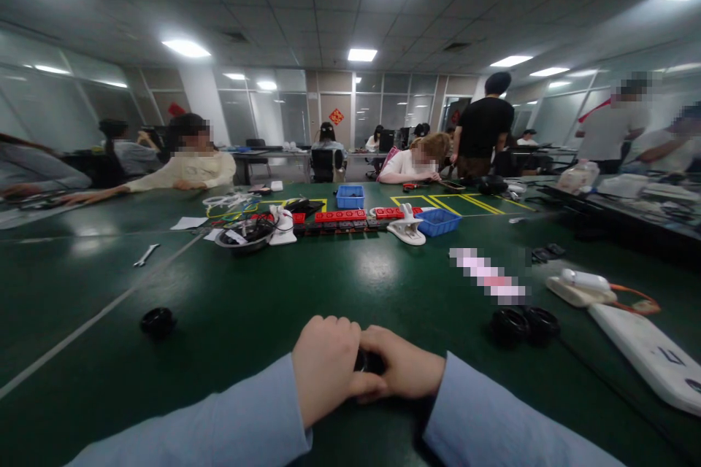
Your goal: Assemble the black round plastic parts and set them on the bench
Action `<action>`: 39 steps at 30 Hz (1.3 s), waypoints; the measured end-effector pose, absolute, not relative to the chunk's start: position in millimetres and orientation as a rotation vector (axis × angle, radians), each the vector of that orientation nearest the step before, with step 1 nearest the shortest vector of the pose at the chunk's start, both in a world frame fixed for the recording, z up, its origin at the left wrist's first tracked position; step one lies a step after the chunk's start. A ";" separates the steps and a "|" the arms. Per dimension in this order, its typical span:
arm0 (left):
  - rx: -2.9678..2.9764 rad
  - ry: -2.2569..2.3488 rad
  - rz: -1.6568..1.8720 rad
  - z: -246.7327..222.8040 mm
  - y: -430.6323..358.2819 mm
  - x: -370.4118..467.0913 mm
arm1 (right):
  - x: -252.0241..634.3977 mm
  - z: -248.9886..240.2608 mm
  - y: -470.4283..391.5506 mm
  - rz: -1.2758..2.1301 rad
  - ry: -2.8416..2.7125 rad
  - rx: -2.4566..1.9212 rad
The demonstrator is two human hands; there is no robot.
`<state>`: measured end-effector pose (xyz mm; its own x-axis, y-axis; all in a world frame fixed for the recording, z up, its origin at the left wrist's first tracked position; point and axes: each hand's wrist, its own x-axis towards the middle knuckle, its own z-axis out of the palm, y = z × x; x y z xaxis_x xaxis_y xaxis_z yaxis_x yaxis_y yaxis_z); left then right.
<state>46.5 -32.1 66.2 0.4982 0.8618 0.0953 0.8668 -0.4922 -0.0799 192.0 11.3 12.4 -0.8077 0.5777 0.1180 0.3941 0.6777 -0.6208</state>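
Observation:
Close to the table's near edge, my left hand (328, 365) and my right hand (406, 365) meet around a small black part (371, 363). Only a dark bit of it shows between my thumbs and fingers, so its shape is mostly hidden. My left fingers curl over it from the left, knuckles up. The right hand wraps it from the other side, its fingers touching the left ones. A black ring-like part (158, 322) lies on the table to the left, and two similar black round parts (509, 326) sit together to the right.
On the green table (263, 306) lie a wrench (146, 255), a metal bowl of cables (245, 235), red-topped strips (339, 216), white clamps (407, 226) and blue bins (438, 221). A white power bank (646, 357) and a cable are at right. Several people sit or stand beyond.

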 end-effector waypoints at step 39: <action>-2.960 -1.309 0.042 86.8 -26.1 36.9 | 193.4 17.9 9.5 0.978 -2.527 -0.777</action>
<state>36.9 -26.1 86.8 0.6733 0.7368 -0.0626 0.7393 -0.6690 0.0767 193.4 9.5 17.9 -0.8002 0.5916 0.0982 0.3712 0.6173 -0.6937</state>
